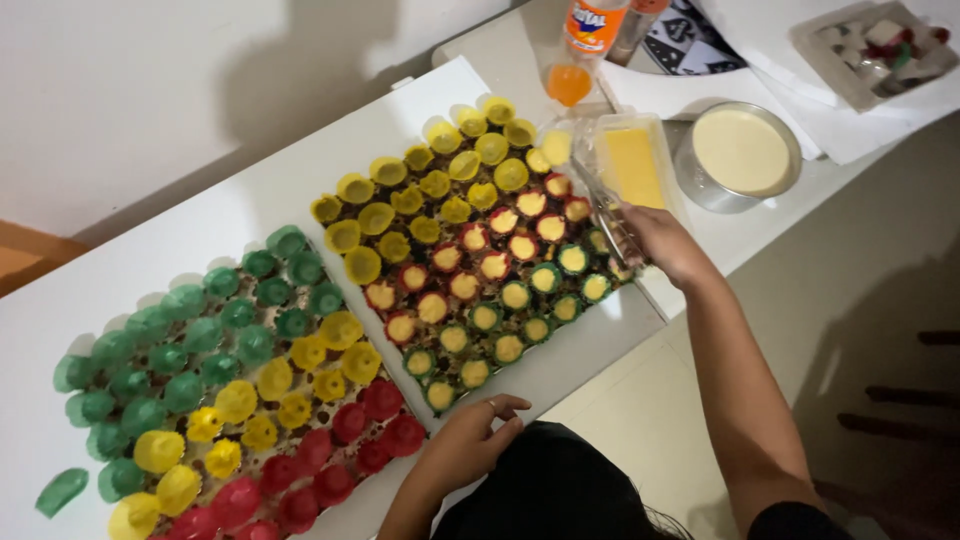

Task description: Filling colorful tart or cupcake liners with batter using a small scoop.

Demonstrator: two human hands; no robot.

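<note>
Clear measuring jug, at 1 o'clock over the filled paper cups: probably light, slippery plastic; take by the handle. Right hand grips it; left hand rests open-palmed on the table edge.

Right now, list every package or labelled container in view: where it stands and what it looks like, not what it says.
Bottle: far end of the white table, clear plastic with an orange label and orange drink at the bottom.
Clear plastic tub: held by the right hand beside the metal bowl, rectangular, yellow batter inside.
Clear plastic tray: top right corner, rectangular, small white and red pieces inside.
</note>
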